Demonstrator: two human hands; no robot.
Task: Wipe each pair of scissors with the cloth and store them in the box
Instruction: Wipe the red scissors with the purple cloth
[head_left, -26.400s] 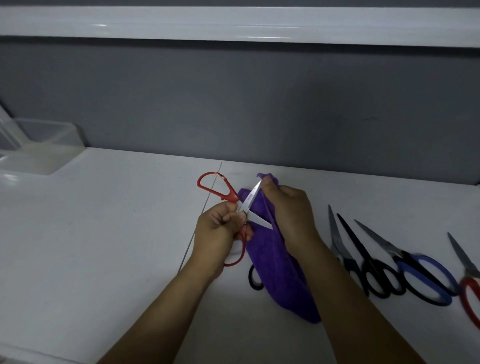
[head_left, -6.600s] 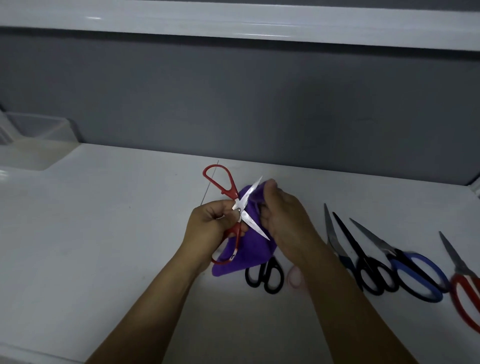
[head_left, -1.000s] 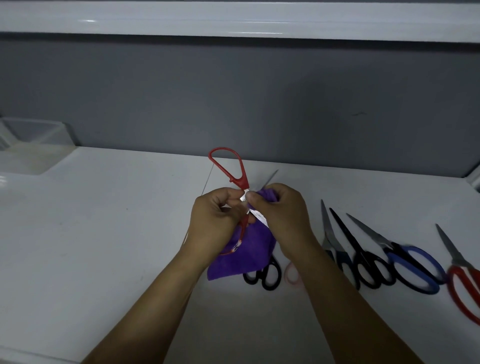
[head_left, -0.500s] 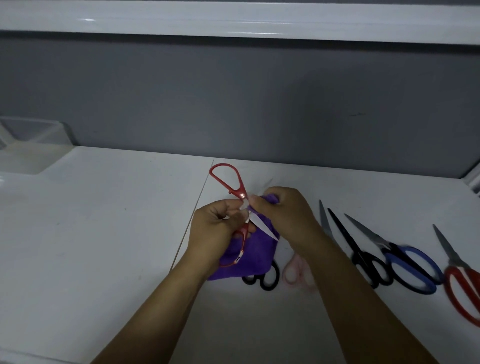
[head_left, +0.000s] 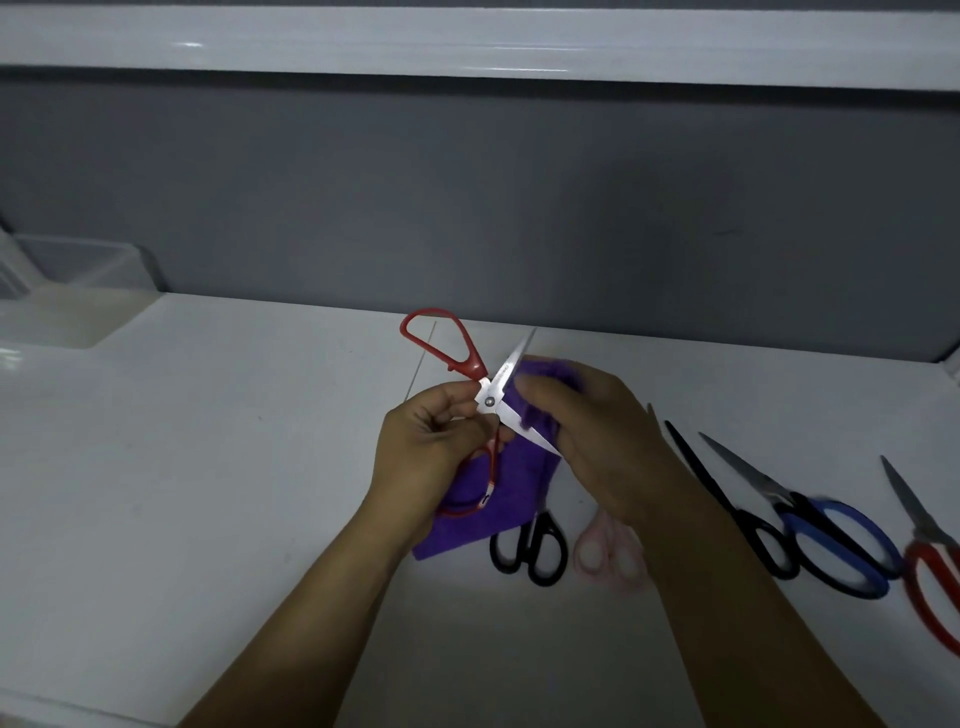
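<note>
Hands: left (head_left: 431, 457) grips open red scissors (head_left: 488, 400); right (head_left: 597, 441) holds cloth (head_left: 498, 499).

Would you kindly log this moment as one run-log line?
step: wiping | left hand: grips open red scissors | right hand: holds purple cloth on its blade

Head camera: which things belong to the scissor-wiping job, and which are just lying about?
Job: held red scissors, left hand, cloth, right hand, box, small black scissors, pink scissors, long black scissors, blue scissors, other red scissors.
Just surroundings: table, wall, ledge.
</note>
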